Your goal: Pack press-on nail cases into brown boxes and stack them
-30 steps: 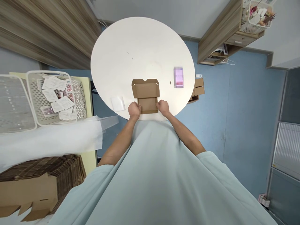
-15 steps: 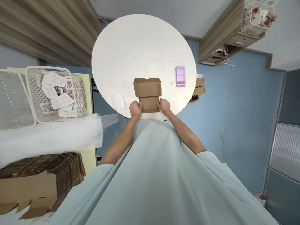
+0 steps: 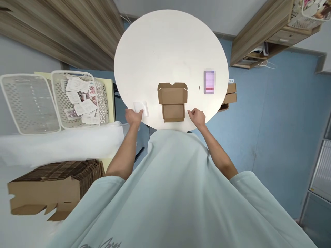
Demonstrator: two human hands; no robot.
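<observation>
An unfolded brown cardboard box (image 3: pixel 173 112) lies on the round white table, its lid raised toward the far side and its inside bare. To its left my left hand (image 3: pixel 133 117) is at a flat white square packet (image 3: pixel 141 108) near the table's edge, thumb on top and fingers closed at its left side. What the packet is made of I cannot make out. Just right of the box hovers my right hand (image 3: pixel 197 118), apart from it, with curled fingers and nothing visible in them.
A phone with a blurred screen (image 3: pixel 209 82) lies on the table's right. At left are a basket of cards and packets (image 3: pixel 57 103), another white basket (image 3: pixel 5 89), white sheeting (image 3: pixel 67 143) and stacked flat cardboard boxes (image 3: pixel 46 193). More small boxes (image 3: pixel 231 97) stand beyond the table's right edge.
Both hands have let go of the box. My left hand has moved left onto the white packet; my right hand has drawn off to the right. The whole view has shifted slightly.
</observation>
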